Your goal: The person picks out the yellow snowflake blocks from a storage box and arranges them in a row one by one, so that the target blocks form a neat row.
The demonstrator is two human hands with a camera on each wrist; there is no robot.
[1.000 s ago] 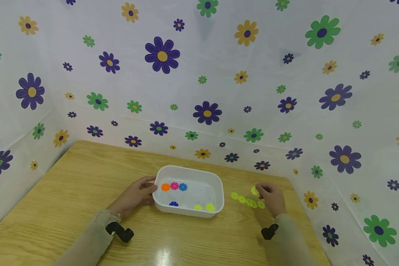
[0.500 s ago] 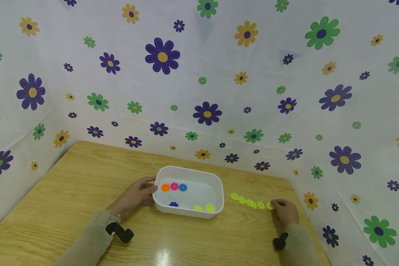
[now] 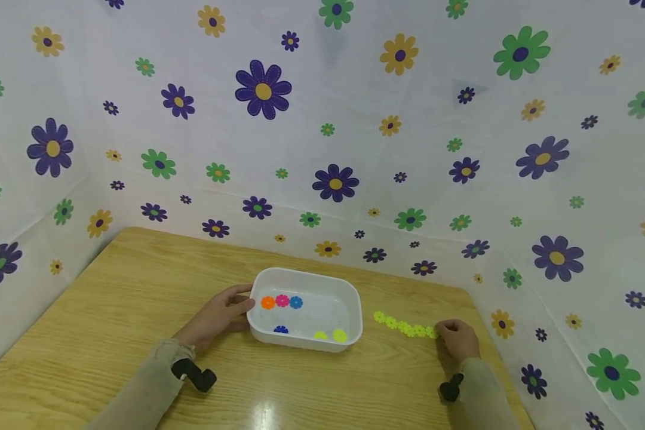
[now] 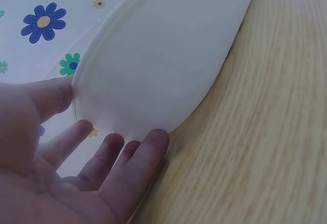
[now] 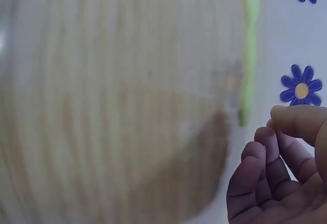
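In the head view, a row of several yellow flower-shaped discs (image 3: 405,327) lies on the table, right of a white plastic tub (image 3: 304,342). My right hand (image 3: 458,339) is at the row's right end, thumb and forefinger pinching the last yellow disc, partly hidden by the fingertips. From the right wrist, the thumb and forefinger tips (image 5: 277,113) meet near the end of the yellow row (image 5: 249,55), which looks like a blurred strip. My left hand (image 3: 223,313) holds the tub's left end, thumb at the rim and fingertips (image 4: 155,140) against the outer wall.
Inside the tub are an orange disc (image 3: 268,303), a pink disc (image 3: 282,300) and a light blue disc (image 3: 296,303) side by side, plus a dark blue disc (image 3: 280,329) and two yellow ones (image 3: 340,335). A flower-printed sheet (image 3: 322,107) walls in the wooden table (image 3: 183,269).
My right hand has carried a yellow disc down and right to the row's end, then slid it slightly left against the row. The left hand and tub have stayed put.
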